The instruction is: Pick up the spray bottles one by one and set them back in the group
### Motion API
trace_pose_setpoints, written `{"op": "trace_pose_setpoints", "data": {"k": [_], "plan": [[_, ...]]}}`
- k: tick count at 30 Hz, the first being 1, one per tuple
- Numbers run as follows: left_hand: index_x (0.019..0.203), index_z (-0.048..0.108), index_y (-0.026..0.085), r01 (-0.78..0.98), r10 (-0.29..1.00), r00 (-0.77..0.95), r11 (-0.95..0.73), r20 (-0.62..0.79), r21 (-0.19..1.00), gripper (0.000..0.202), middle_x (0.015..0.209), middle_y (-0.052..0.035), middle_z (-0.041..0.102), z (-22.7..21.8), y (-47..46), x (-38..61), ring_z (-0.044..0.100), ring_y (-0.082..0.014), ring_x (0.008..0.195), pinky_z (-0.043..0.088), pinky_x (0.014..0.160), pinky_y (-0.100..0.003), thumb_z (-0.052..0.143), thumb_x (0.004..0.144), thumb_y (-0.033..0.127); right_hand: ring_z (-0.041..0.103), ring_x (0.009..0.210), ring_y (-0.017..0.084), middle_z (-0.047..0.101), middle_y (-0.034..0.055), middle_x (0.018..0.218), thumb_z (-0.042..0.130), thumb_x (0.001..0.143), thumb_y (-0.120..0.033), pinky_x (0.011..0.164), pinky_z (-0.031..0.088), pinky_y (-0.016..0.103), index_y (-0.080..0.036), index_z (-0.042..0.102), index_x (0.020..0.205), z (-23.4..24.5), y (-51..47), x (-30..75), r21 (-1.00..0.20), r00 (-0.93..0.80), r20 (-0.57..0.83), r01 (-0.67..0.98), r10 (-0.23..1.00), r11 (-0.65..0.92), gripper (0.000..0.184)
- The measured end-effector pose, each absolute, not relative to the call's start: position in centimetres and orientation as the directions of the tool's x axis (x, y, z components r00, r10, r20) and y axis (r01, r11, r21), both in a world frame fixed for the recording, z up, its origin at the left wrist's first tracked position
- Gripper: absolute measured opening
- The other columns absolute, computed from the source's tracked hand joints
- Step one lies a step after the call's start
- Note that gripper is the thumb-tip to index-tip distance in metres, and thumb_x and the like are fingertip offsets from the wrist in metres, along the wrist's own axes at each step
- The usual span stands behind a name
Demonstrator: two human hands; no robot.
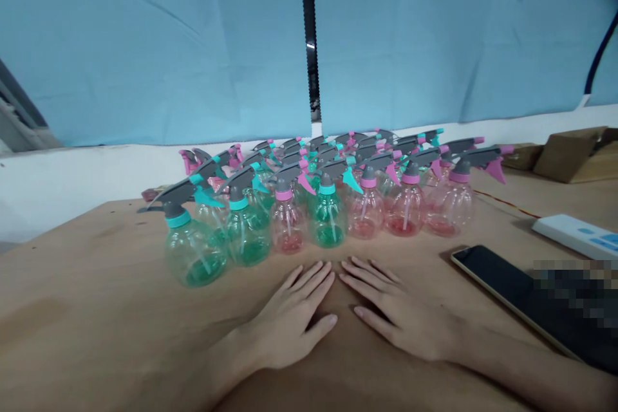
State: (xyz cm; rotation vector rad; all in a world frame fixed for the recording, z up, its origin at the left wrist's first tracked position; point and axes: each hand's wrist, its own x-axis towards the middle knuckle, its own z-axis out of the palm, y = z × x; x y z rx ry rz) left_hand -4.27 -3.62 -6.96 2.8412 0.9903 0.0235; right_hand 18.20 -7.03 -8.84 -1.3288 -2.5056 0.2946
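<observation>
Both of my hands rest palm down on the wooden table [120,347]. My left hand [294,318] lies flat, fingers stretched forward, holding nothing. My right hand [400,309] lies flat opposite it, a small gap between the two, also with nothing in it. Just beyond the fingertips stands a front row of round clear spray bottles with grey trigger heads. Closest are a green spray bottle [329,222] with a turquoise collar and a pink spray bottle [365,215]. At the left end is a larger-looking green spray bottle [196,254]. More bottles stand behind, partly hidden.
A dark phone [512,290] lies right of my right hand, with part of the picture there pixelated. Behind it are a white power strip [579,235] and a thin cable. An open cardboard box [570,154] stands at the back right. A blue curtain [193,45] hangs behind the table.
</observation>
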Motion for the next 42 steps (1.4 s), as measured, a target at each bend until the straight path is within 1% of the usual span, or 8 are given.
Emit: {"op": "trace_pose_setpoints", "data": {"k": [21,24,27,31,32,35,37,42], "plan": [[0.139,0.025,0.016,0.606,0.610,0.792,-0.791,0.022,0.087,0.055,0.147,-0.0067,0.022,-7.5,-3.6,-4.3,0.019,-0.0217,0.135,0.019,0.109,-0.042,0.029,0.092,0.043,0.025,0.132,0.021,0.036,0.0063,0.141,0.033,0.093,-0.037,0.108,0.022,0.044,-0.019,0.040,0.134,-9.5,-7.1,18.5,-0.280,-0.560,0.232,0.745,0.796,0.606,0.045],[0.131,0.041,0.016,0.597,0.599,0.796,-0.801,0.090,0.047,0.046,0.138,-0.0084,0.041,-7.0,-3.8,-4.1,0.037,-0.0233,0.126,0.031,0.104,-0.041,0.036,0.090,0.036,0.027,0.130,0.021,0.039,0.0072,0.139,0.034,0.093,-0.035,0.108,0.023,0.043,-0.017,0.042,0.131,-9.4,-7.1,18.4,-0.274,-0.558,0.242,0.745,0.794,0.608,0.043],[0.111,0.059,0.018,0.548,0.535,0.818,-0.837,0.208,-0.002,0.029,0.110,-0.0053,0.063,-3.9,-3.7,-3.9,0.056,-0.0203,0.102,0.043,0.091,-0.038,0.040,0.088,0.024,0.034,0.126,0.020,0.044,0.0080,0.135,0.035,0.092,-0.032,0.106,0.027,0.041,-0.018,0.046,0.128,-9.2,-7.1,18.2,-0.282,-0.557,0.247,0.742,0.793,0.609,0.040],[0.109,0.058,0.015,0.604,0.461,0.647,-0.796,0.607,-0.039,0.027,0.112,-0.0074,0.060,2.6,-1.4,-3.5,0.053,-0.0197,0.106,0.040,0.094,-0.037,0.042,0.087,0.021,0.038,0.123,0.021,0.046,0.0085,0.131,0.037,0.090,-0.028,0.103,0.031,0.041,-0.019,0.047,0.125,-9.1,-7.1,18.2,-0.300,-0.558,0.264,0.727,0.786,0.617,0.037],[0.112,0.056,0.014,0.643,0.467,0.610,-0.764,0.641,-0.056,0.029,0.118,-0.0094,0.057,3.9,-0.5,-3.4,0.049,-0.0213,0.111,0.038,0.097,-0.039,0.041,0.087,0.021,0.037,0.123,0.021,0.046,0.0082,0.131,0.038,0.090,-0.028,0.103,0.031,0.042,-0.020,0.047,0.125,-9.1,-7.1,18.2,-0.306,-0.559,0.271,0.722,0.784,0.621,0.037],[0.130,0.037,0.005,0.746,0.567,0.561,-0.662,0.603,-0.072,0.044,0.132,-0.0181,0.043,6.0,2.5,-3.0,0.039,-0.0264,0.123,0.033,0.100,-0.043,0.038,0.088,0.018,0.037,0.123,0.021,0.046,0.0077,0.131,0.039,0.090,-0.028,0.103,0.030,0.042,-0.021,0.047,0.125,-9.2,-7.1,18.3,-0.322,-0.553,0.287,0.713,0.782,0.623,0.037],[0.134,0.029,0.002,0.796,0.648,0.541,-0.601,0.536,-0.078,0.048,0.130,-0.0215,0.044,6.0,3.9,-2.7,0.044,-0.0284,0.119,0.037,0.096,-0.044,0.035,0.089,0.017,0.038,0.123,0.021,0.046,0.0077,0.131,0.039,0.090,-0.028,0.103,0.031,0.041,-0.020,0.047,0.125,-9.3,-7.2,18.3,-0.325,-0.548,0.290,0.715,0.785,0.619,0.037],[0.123,0.048,0.009,0.778,0.622,0.575,-0.616,0.531,-0.122,0.036,0.114,-0.0143,0.058,5.1,4.9,-2.6,0.054,-0.0261,0.106,0.042,0.088,-0.040,0.036,0.090,0.017,0.039,0.122,0.021,0.047,0.0079,0.130,0.039,0.090,-0.027,0.103,0.031,0.042,-0.020,0.047,0.125,-9.4,-7.1,18.3,-0.314,-0.552,0.305,0.710,0.776,0.630,0.037]]}}
